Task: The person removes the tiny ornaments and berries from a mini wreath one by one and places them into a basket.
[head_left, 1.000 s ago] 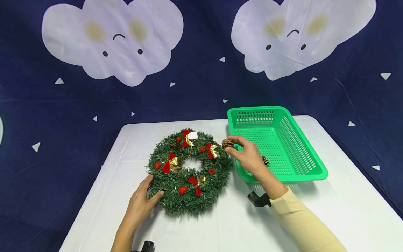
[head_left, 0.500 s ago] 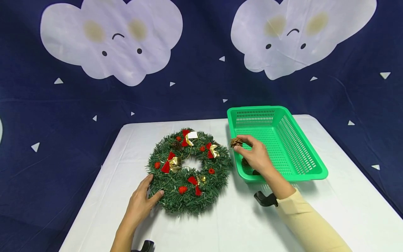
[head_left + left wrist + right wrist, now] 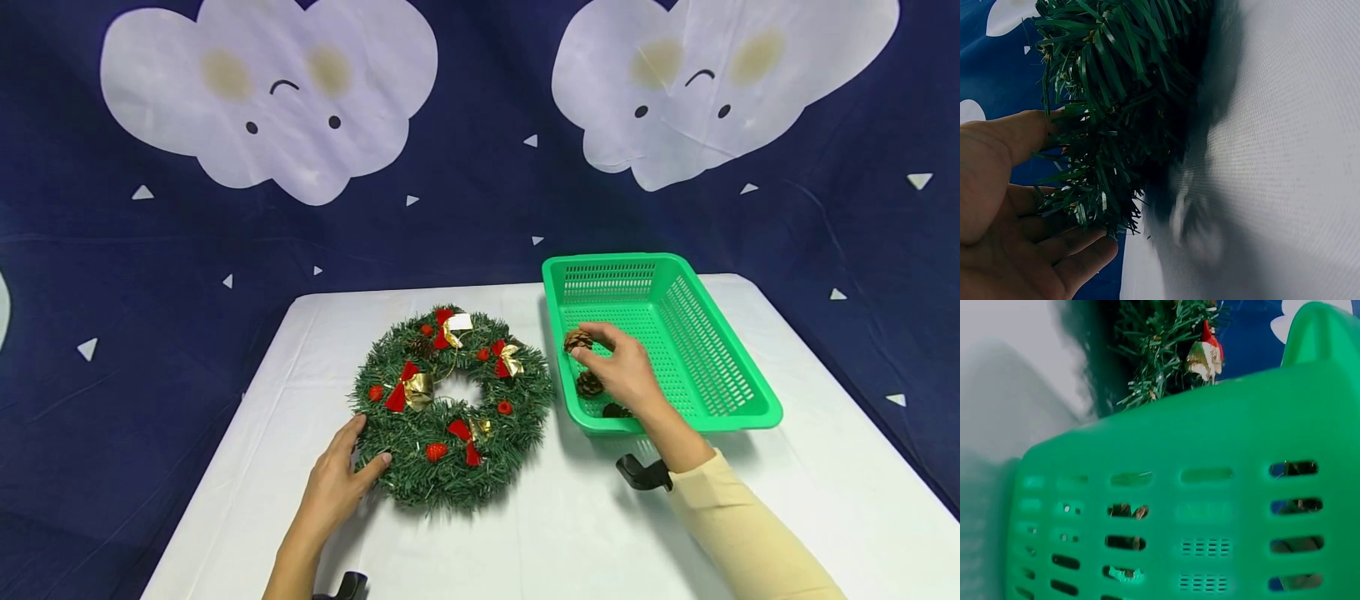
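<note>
Right hand: my right hand [image 3: 624,368] pinches a pine cone [image 3: 577,340] between thumb and fingers.
Held cone: it sits at my fingertips, to the left of my palm, just inside the basket's left rim as the head view shows it; I cannot tell its height above the floor or its long axis.
Green basket: the basket [image 3: 701,424] lies under my right hand, long side running away from me.
Loose cone: another cone [image 3: 589,383] rests in the basket, nearer me than the held one.
Wreath: the wreath [image 3: 408,429] lies flat, left of the basket and just beside it.
Left hand: my left hand [image 3: 335,482] touches the wreath's near left edge, fingers relaxed and thumb apart, well away from the held cone.
</note>
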Demonstrator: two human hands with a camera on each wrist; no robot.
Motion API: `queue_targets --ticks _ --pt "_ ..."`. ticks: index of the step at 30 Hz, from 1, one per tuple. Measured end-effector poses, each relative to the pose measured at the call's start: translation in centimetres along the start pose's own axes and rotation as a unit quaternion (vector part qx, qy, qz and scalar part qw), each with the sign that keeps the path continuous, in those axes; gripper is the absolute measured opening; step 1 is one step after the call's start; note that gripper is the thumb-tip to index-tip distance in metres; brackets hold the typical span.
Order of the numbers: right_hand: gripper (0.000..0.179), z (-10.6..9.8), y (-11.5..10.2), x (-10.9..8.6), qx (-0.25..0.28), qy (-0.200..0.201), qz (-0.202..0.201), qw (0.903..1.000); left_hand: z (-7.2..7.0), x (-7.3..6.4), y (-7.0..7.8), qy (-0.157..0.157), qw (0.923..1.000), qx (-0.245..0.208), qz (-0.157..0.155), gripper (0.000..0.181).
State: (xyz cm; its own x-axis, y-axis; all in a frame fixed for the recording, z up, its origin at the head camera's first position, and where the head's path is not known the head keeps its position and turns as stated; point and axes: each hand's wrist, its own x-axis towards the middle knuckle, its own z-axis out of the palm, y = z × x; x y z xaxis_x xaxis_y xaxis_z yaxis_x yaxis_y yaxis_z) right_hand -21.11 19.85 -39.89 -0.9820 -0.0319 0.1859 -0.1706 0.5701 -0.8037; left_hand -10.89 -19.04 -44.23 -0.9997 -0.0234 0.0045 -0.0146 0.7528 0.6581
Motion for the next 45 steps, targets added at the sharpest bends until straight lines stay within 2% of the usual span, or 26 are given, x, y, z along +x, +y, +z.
queue_targets --ticks 14,23,45 --pt "0.05 -0.6 0.7 0.2 -0.026 0.0 0.018 0.9995 -0.1 0.0 0.0 0.0 1.0 -0.001 0.002 0.076" --pt "0.051 -1.0 1.1 0.2 -0.033 -0.011 0.022 0.9992 0.1 0.1 -0.1 0.001 1.0 -0.001 0.003 0.076" --pt "0.05 -2.4 2.1 0.6 -0.087 -0.026 0.021 0.9957 0.0 0.0 -0.2 0.0 1.0 0.0 -0.004 0.076"
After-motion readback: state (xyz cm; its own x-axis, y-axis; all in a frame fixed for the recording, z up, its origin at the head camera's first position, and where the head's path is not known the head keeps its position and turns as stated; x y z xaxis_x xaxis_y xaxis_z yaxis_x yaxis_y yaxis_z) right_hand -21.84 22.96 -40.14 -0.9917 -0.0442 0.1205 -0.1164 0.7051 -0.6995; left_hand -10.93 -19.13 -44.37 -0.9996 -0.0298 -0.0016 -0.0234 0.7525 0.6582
